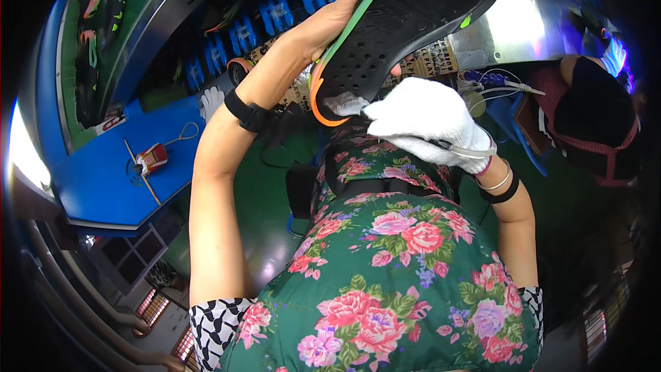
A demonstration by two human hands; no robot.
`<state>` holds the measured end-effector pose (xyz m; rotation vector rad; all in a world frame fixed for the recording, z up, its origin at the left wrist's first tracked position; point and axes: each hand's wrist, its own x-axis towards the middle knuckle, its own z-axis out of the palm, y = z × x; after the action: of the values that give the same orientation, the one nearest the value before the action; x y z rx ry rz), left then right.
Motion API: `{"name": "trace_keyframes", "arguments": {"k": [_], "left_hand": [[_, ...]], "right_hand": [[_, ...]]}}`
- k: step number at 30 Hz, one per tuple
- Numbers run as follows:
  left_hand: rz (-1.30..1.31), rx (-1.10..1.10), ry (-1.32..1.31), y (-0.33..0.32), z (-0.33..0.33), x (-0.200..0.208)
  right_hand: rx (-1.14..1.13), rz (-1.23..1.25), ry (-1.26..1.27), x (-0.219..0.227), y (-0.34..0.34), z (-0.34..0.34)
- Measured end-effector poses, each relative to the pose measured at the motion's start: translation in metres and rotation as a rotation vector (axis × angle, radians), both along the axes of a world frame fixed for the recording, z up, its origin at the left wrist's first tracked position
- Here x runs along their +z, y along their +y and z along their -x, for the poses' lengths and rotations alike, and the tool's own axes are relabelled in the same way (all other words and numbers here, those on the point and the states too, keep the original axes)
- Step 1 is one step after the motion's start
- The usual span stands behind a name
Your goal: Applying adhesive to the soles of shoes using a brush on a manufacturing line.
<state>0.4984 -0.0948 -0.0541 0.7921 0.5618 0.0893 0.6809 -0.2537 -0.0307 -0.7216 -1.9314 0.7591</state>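
My bare left hand (337,15) grips a black shoe sole (375,41) by its green-to-orange side edge, fingers stretched along it. The sole is tilted up before me, with rows of small round holes toward its near end. My right hand (428,124), in a white knit glove, is closed around a brush whose pale, flat bristles (344,105) lie against the near, orange-rimmed end of the sole. Most of the brush's handle is hidden by the glove.
At left, a blue table (96,193) bears a red-and-white can (153,158) with a stick across it and a white glove (210,105). Blue racks (275,15) line the back. A co-worker (599,110) sits at right, near a laced shoe (482,83).
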Motion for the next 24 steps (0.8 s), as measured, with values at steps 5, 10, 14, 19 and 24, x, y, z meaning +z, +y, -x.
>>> {"name": "trace_keyframes", "arguments": {"k": [5,10,14,19,24], "left_hand": [[-0.023,0.052,-0.018,-0.008,-0.006,0.002],[0.140,-0.028,0.077,-0.008,-0.003,-0.003],[0.301,0.176,-0.068,-0.017,0.006,-0.017],[0.461,0.341,-0.241,-0.060,0.008,-0.056],[0.272,0.566,-0.154,-0.097,0.000,-0.054]], "right_hand": [[0.057,0.324,0.222,0.002,0.007,-0.008],[0.093,0.377,0.116,0.001,0.005,-0.007],[-0.152,0.685,0.536,-0.003,-0.002,-0.025],[-0.547,0.496,0.338,0.003,0.005,-0.027],[-0.408,0.212,0.072,0.004,0.007,-0.033]]}}
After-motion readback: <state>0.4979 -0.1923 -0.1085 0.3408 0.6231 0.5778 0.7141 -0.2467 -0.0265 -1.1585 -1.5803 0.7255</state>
